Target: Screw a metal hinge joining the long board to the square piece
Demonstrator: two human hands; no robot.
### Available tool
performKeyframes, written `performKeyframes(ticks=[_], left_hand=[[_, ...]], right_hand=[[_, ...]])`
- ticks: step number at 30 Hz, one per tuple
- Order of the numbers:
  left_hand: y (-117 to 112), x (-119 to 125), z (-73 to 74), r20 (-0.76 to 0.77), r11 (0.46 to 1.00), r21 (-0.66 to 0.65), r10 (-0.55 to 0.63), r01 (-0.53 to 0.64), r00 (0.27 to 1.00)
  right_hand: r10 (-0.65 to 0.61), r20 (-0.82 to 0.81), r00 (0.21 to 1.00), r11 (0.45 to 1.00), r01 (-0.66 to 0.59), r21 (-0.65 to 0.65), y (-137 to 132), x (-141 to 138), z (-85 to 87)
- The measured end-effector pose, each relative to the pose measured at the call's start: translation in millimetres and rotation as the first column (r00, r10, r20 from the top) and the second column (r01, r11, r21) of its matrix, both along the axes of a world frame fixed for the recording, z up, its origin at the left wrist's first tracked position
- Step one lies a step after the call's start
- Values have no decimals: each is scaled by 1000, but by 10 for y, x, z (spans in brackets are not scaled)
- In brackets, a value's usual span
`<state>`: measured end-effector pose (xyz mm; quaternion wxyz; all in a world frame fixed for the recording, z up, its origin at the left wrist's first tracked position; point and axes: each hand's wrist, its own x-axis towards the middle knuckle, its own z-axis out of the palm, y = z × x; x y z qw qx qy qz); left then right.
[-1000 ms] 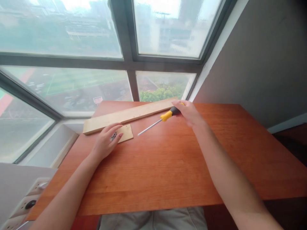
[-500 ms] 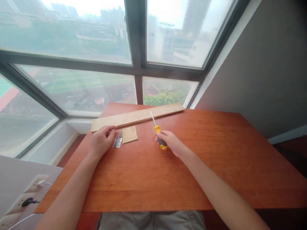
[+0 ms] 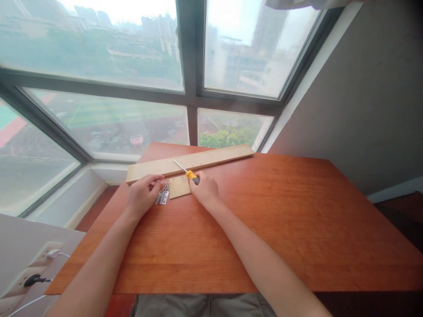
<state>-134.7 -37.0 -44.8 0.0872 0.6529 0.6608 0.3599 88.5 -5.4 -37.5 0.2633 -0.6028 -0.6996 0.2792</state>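
Observation:
My right hand (image 3: 206,190) is wrapped round the grip of a yellow and dark grey screwdriver (image 3: 191,175). Its thin metal shaft points to the upper left, with the tip over the long wooden plank (image 3: 218,155). Fingers curled, my left hand (image 3: 141,193) sits by the plank's near left edge, thumb and forefinger close together; anything small between them cannot be made out. Just right of those fingers lies a little pile of metal screws and a hinge-like plate (image 3: 163,197). A small square wooden piece (image 3: 177,188) with holes near its far edge lies between both hands.
The reddish-brown wooden table (image 3: 280,229) reaches to the window frame (image 3: 191,97) behind the plank. A grey wall (image 3: 370,101) rises on the right. Sockets with plugs (image 3: 36,279) and cords are at the lower left.
My right hand has moved left with the screwdriver, whose shaft now tilts further left, beside the small wooden piece. My left hand has stayed nearly in place.

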Motion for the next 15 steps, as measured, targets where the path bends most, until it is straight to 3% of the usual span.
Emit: performKeyframes(ticks=[15], left_hand=[[-7, 65, -13, 8, 999, 40, -10, 9, 1000]], right_hand=[[34, 88, 996, 988, -46, 145, 17, -51, -101]])
